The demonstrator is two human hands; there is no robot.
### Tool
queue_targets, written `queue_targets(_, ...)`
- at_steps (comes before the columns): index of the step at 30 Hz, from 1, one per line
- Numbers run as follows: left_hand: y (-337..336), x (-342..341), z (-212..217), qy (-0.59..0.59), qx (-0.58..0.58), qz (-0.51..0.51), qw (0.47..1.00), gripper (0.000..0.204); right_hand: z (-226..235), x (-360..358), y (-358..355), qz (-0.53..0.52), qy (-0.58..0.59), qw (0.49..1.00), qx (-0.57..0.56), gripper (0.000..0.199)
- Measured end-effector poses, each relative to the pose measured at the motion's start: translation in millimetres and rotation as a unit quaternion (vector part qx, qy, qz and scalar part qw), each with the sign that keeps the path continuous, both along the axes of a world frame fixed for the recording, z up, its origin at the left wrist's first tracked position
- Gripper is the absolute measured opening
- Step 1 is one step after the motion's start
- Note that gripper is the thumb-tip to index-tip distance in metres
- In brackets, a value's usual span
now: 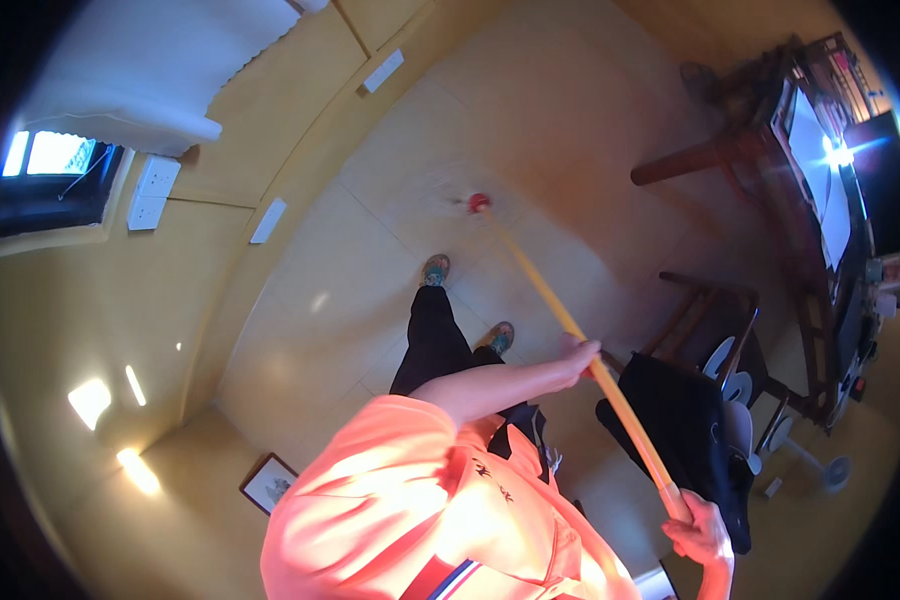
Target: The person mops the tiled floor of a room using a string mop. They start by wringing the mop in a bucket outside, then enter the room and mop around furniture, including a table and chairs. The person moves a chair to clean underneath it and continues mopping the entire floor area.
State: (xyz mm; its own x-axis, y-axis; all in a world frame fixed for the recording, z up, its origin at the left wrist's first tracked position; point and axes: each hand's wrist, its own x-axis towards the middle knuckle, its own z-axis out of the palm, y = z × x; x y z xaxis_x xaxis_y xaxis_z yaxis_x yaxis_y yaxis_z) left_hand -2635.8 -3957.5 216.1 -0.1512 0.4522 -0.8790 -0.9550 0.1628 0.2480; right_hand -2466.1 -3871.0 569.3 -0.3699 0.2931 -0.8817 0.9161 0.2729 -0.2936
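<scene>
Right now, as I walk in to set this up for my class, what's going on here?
A person in an orange shirt is gripping a long yellow pole with both bare hands. The right hand holds it near its upper end, and the left hand is farther down. The pole slants away to a red fitting at the pale floor, ahead of the person's feet. It looks like a mop, though its head is blurred. Dark wooden furniture stands to the right.

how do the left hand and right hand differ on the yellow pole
The left hand holds the yellow pole partway along; the right hand holds it near its top end. The left hand is nearer the red piece, the right hand farther away. Both are bare and grip one pole.
</scene>
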Motion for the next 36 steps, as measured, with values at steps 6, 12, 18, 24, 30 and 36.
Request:
queue_targets(6, 90, 30, 3, 0.024, 0.019, -0.049, 0.998, 0.018, 5, 4, -11, -0.107, -0.015, 0.994, 0.028, 0.033)
queue_targets(12, 81, 6, -26, 0.092, 0.010, -0.026, 0.995, 0.019, -29, -8, -20, -0.051, 0.004, 0.999, -0.017, 0.040)
queue_targets(18, -1, -23, -46, 0.110, -0.020, 0.101, 0.989, 0.021, -49, -36, -39, 0.084, -0.005, 0.995, -0.056, 0.043)
queue_targets(24, -134, -27, -47, 0.102, -0.031, 0.282, 0.953, 0.025, -51, -71, -96, 0.241, -0.004, 0.967, -0.087, 0.044)
queue_targets(30, -328, 5, -31, 0.118, -0.084, 0.413, 0.899, 0.025, -53, -108, -220, 0.386, -0.021, 0.910, -0.149, 0.044)
queue_targets(36, -542, 56, -33, 0.073, -0.197, 0.576, 0.790, 0.020, -38, -120, -423, 0.498, -0.058, 0.850, -0.163, 0.041)
